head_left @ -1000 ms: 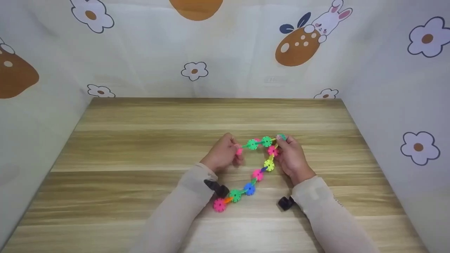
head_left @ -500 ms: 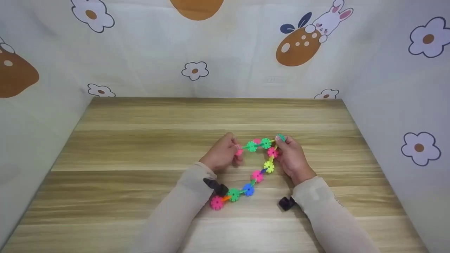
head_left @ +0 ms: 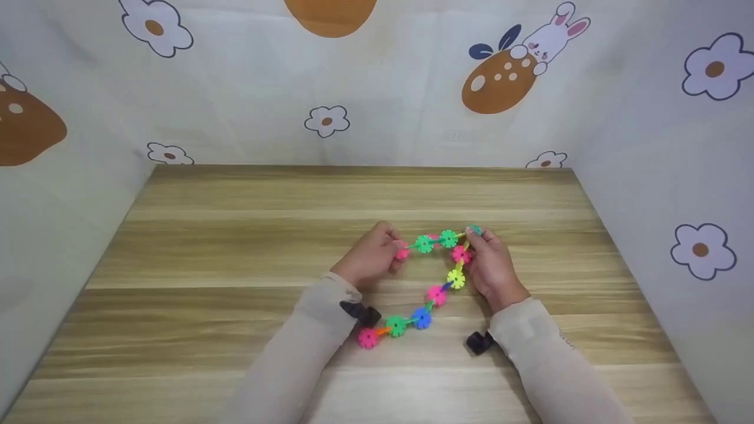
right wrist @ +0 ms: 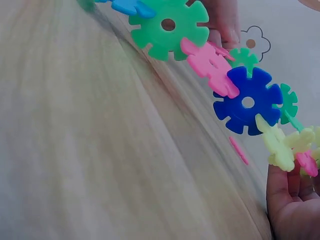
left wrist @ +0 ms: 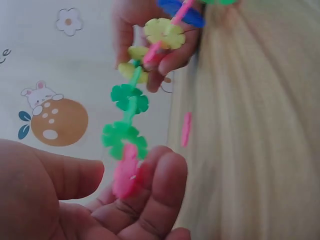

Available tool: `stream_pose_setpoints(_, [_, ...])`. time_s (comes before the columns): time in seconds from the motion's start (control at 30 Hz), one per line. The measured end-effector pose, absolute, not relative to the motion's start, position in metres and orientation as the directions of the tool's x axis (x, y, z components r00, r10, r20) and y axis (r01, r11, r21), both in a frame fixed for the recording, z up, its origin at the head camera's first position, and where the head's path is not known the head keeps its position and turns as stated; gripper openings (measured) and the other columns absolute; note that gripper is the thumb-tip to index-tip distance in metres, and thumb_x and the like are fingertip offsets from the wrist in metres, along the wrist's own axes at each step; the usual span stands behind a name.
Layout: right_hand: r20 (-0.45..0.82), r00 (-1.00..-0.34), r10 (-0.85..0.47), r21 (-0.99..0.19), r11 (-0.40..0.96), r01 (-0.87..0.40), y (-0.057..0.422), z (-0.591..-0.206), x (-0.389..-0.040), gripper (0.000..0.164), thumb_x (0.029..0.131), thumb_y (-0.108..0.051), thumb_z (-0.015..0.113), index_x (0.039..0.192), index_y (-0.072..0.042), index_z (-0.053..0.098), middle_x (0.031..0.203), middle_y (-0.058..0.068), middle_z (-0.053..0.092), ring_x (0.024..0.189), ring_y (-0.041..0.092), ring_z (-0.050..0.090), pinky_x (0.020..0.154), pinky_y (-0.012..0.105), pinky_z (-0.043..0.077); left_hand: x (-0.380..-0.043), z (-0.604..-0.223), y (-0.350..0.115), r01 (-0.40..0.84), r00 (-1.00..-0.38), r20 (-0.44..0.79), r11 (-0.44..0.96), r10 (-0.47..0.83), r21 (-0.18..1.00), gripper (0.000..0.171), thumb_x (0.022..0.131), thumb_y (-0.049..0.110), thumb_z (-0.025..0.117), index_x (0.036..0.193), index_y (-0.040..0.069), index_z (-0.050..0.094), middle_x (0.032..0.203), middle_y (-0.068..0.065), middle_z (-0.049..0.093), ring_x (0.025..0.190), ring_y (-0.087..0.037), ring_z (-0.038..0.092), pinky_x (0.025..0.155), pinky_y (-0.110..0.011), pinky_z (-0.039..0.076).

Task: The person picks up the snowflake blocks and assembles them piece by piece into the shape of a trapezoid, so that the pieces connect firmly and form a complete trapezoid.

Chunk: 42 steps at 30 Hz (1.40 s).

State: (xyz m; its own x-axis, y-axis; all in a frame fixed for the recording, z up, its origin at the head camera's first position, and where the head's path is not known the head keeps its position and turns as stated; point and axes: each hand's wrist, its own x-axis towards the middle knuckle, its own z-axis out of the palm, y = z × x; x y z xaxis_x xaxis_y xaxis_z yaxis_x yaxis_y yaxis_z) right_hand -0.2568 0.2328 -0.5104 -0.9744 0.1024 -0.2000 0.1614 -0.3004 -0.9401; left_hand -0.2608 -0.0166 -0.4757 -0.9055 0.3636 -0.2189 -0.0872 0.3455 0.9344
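A chain of interlocking snowflake discs (head_left: 436,295) in pink, green, blue, yellow and orange bends between both hands. At one end, my left hand (head_left: 370,254) has a pink disc (left wrist: 126,172) within its curled fingers; in the left wrist view the thumb stands a little apart from it. My right hand (head_left: 493,262) pinches the chain at yellow discs (right wrist: 280,150), with a green disc (head_left: 475,230) by its thumb. From there the other part runs down toward the left sleeve, ending in a pink disc (head_left: 368,338). Green discs (left wrist: 130,97) span the stretch between the hands.
A loose pink disc (right wrist: 239,150) lies on the wood-grain table (head_left: 235,247) behind the chain. Pale walls (head_left: 247,88) with printed flowers and a rabbit border the table at the back and sides. Black wrist cameras (head_left: 478,342) sit at both cuffs.
The hanging part of the chain swung slightly left, then back to the right. Both hands stay nearly in place, their holds unchanged.
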Motion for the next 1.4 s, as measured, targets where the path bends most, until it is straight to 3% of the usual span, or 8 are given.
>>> stream_pose_setpoints(0.1, [-0.205, -0.973, 0.103, -0.932, -0.323, 0.162, 0.234, -0.510, -0.257, 0.020, 0.112, -0.023, 0.051, 0.104, -0.005, 0.052, 0.097, 0.003, 0.055, 0.078, 0.010, 0.056, 0.067, 0.022, 0.052, -0.261, -0.470, -0.023, -0.039, -0.910, -0.196, 0.397, 0.365, 0.917, 0.024, 0.110, 0.017, 0.047, 0.130, 0.004, 0.051, 0.092, -0.016, 0.070, 0.076, -0.020, 0.062, 0.066, -0.028, 0.046])
stream_pose_setpoints(0.27, [-0.195, -0.976, 0.101, -0.930, -0.336, 0.150, 0.240, -0.508, -0.258, 0.021, 0.112, -0.023, 0.050, 0.101, -0.006, 0.050, 0.096, 0.003, 0.054, 0.077, 0.011, 0.056, 0.067, 0.023, 0.053, -0.262, -0.460, -0.032, -0.018, -0.910, -0.185, 0.411, 0.370, 0.912, 0.030, 0.106, 0.011, 0.045, 0.134, 0.000, 0.053, 0.114, -0.019, 0.068, 0.081, -0.021, 0.061, 0.069, -0.028, 0.047])
stream_pose_setpoints(0.43, [-0.191, -0.973, 0.129, -0.920, -0.369, 0.131, 0.253, -0.506, -0.262, 0.023, 0.112, -0.023, 0.051, 0.093, -0.010, 0.052, 0.100, 0.001, 0.052, 0.087, 0.011, 0.054, 0.072, 0.022, 0.052, -0.267, -0.457, -0.027, 0.051, -0.889, -0.205, 0.531, 0.410, 0.846, 0.035, 0.107, 0.014, 0.044, 0.137, 0.002, 0.057, 0.131, -0.017, 0.062, 0.103, -0.023, 0.059, 0.094, -0.038, 0.051])
stream_pose_setpoints(0.63, [-0.203, -0.972, 0.116, -0.913, -0.381, 0.145, 0.268, -0.506, -0.267, 0.022, 0.113, -0.024, 0.049, 0.097, -0.010, 0.053, 0.113, 0.000, 0.044, 0.106, 0.011, 0.048, 0.084, 0.020, 0.051, -0.280, -0.451, -0.001, 0.155, -0.832, -0.286, 0.694, 0.476, 0.704, 0.039, 0.109, 0.014, 0.047, 0.146, 0.010, 0.058, 0.150, -0.012, 0.059, 0.138, -0.027, 0.054, 0.118, -0.045, 0.043])
stream_pose_setpoints(0.87, [-0.211, -0.973, 0.096, -0.920, -0.355, 0.164, 0.270, -0.508, -0.268, 0.022, 0.112, -0.026, 0.050, 0.101, -0.009, 0.058, 0.106, 0.001, 0.052, 0.097, 0.012, 0.055, 0.079, 0.021, 0.054, -0.292, -0.443, 0.022, 0.265, -0.735, -0.457, 0.832, 0.501, 0.487, 0.083, 0.089, -0.017, 0.053, 0.161, 0.022, 0.044, 0.165, -0.005, 0.044, 0.150, -0.027, 0.044, 0.118, -0.046, 0.044])
stream_pose_setpoints(1.1, [-0.208, -0.975, 0.084, -0.930, -0.325, 0.170, 0.272, -0.507, -0.266, 0.021, 0.112, -0.027, 0.049, 0.106, -0.008, 0.057, 0.110, 0.001, 0.050, 0.098, 0.011, 0.054, 0.081, 0.021, 0.053, -0.286, -0.446, 0.011, 0.400, -0.787, -0.378, 0.871, 0.486, 0.287, 0.039, 0.103, 0.006, 0.058, 0.140, 0.014, 0.064, 0.140, -0.006, 0.067, 0.131, -0.025, 0.061, 0.112, -0.045, 0.050])
stream_pose_setpoints(1.27, [-0.205, -0.976, 0.075, -0.925, -0.339, 0.169, 0.266, -0.506, -0.265, 0.020, 0.112, -0.024, 0.050, 0.100, -0.010, 0.056, 0.106, 0.000, 0.052, 0.094, 0.010, 0.056, 0.079, 0.023, 0.055, -0.278, -0.453, -0.010, 0.345, -0.859, -0.268, 0.880, 0.436, 0.327, 0.017, 0.098, -0.002, 0.058, 0.103, 0.009, 0.069, 0.100, -0.004, 0.070, 0.091, -0.020, 0.061, 0.084, -0.038, 0.055])
stream_pose_setpoints(1.4, [-0.206, -0.977, 0.048, -0.930, -0.321, 0.180, 0.258, -0.505, -0.262, 0.021, 0.113, -0.024, 0.049, 0.098, -0.010, 0.054, 0.102, 0.001, 0.055, 0.090, 0.011, 0.059, 0.078, 0.026, 0.057, -0.270, -0.459, -0.020, 0.296, -0.895, -0.223, 0.887, 0.387, 0.354, 0.008, 0.097, 0.007, 0.063, 0.091, 0.008, 0.067, 0.088, -0.005, 0.066, 0.081, -0.022, 0.056, 0.076, -0.038, 0.053])
